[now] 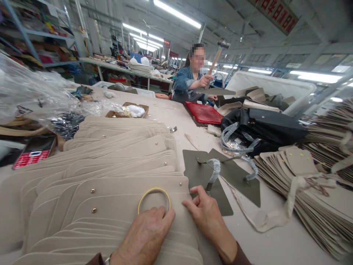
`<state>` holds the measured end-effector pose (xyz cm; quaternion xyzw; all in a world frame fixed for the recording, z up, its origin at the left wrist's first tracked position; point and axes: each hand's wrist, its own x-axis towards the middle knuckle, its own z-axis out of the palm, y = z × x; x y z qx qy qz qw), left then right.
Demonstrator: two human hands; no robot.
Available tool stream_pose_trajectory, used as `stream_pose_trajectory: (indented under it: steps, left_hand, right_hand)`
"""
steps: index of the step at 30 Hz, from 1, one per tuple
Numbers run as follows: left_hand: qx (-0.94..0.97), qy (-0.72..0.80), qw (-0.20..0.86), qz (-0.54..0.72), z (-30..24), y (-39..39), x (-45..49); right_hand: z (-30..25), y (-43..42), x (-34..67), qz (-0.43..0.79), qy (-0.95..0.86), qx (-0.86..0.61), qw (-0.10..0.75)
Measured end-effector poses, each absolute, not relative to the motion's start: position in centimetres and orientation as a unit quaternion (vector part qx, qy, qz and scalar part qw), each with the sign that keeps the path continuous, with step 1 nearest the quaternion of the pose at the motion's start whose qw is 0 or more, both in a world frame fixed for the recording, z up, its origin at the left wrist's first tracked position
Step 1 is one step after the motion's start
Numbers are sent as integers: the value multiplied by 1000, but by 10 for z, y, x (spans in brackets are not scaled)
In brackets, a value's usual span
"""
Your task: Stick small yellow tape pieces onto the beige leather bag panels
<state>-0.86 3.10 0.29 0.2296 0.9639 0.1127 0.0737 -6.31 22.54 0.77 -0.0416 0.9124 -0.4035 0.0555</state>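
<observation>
My left hand (150,230) is closed on a yellow-edged roll of tape (140,200), resting over a spread pile of beige bag panels (116,186). Small gold rivets (94,210) show on several panels. At the right edge of the pile, my right hand (205,211) has its thumb on the top panel and its index finger at the rim, pinching that edge. Just beyond lie dark green panels (193,165) with plastic-wrapped handles (214,171).
Another stack of beige panels (300,173) with a cloth strip (289,202) lies right, near a black bag (264,127). Across the table a person (184,82) raises a hammer (216,60) by a red pad (204,112). A red-keyed phone (34,151) and plastic bags (35,88) lie left.
</observation>
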Motion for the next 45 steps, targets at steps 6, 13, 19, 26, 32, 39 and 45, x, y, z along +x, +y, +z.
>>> stream_pose_trajectory:
  steps: [6, 13, 19, 26, 32, 39, 45]
  left_hand:
    - [224, 963, 95, 115, 11, 31, -11]
    - [254, 955, 87, 129, 14, 30, -9]
    - [321, 929, -9, 187, 16, 25, -3]
    - [310, 892, -168, 283, 17, 18, -5]
    - [332, 879, -177, 292, 21, 16, -5]
    - [311, 888, -192, 278, 17, 22, -6]
    - [299, 899, -129, 294, 13, 20, -5]
  right_hand:
    - [3, 234, -49, -418, 904, -65, 57]
    - [4, 217, -57, -341, 936, -91, 2]
    - [23, 228, -52, -369, 908, -126, 150]
    - [32, 236, -42, -456, 872, -138, 109]
    - [40, 215, -34, -483, 831, -275, 10]
    - [28, 208, -32, -419, 833, -351, -86]
    - [24, 204, -28, -372, 847, -334, -179]
